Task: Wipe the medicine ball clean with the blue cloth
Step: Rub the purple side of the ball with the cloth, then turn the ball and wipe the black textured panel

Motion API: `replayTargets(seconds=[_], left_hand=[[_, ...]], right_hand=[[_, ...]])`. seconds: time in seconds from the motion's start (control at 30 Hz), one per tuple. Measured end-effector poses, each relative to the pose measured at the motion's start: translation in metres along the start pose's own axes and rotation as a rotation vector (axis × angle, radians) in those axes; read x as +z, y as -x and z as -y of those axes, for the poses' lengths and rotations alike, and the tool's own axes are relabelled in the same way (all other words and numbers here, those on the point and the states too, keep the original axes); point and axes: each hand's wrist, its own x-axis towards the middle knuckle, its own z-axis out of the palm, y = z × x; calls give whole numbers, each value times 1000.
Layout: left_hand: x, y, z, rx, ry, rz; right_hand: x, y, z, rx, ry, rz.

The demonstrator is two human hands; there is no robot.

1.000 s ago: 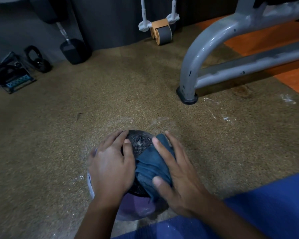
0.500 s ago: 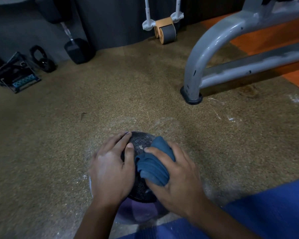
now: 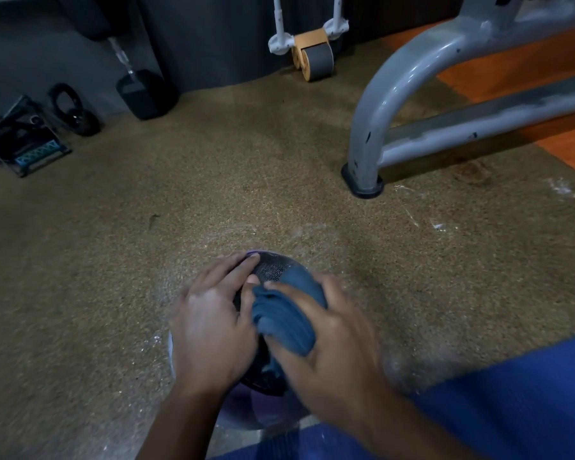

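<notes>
Both hands are on the medicine ball (image 3: 273, 270). I see my left hand (image 3: 213, 323) pressed flat, same as before. My right hand (image 3: 332, 330) grips the blue cloth (image 3: 286, 317), now bunched up tighter, closer to my left thumb.

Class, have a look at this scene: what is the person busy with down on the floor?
A person is cleaning a medicine ball that sits on the speckled gym floor. The left hand lies flat on the ball to steady it, while the right hand presses a bunched blue cloth against its dark textured top. A grey machine frame stands beyond.
</notes>
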Motion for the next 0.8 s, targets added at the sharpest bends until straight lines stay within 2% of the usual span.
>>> replayTargets(seconds=[0.07,0.17,0.23,0.4,0.47,0.6,0.8], left_hand=[[-1,0,1,-10,3,-12],[-1,0,-1,-5,-3,-15],[0,-1,-2,-10,3,-10],[-1,-5,5,24,22,6],[-3,-7,10,35,58,10],[-4,-5,17,43,113,-6],[-4,-3,17,78,73,-3]], right_hand=[[-2,-14,-13,60,11,-31],[-5,-33,-40,284,-218,-31],[-4,-39,-48,338,-313,2],[-14,-33,-45,357,-328,254],[-15,-29,-34,355,-414,193],[-4,-12,-24,217,-248,36],[5,-3,-21,252,-245,2]])
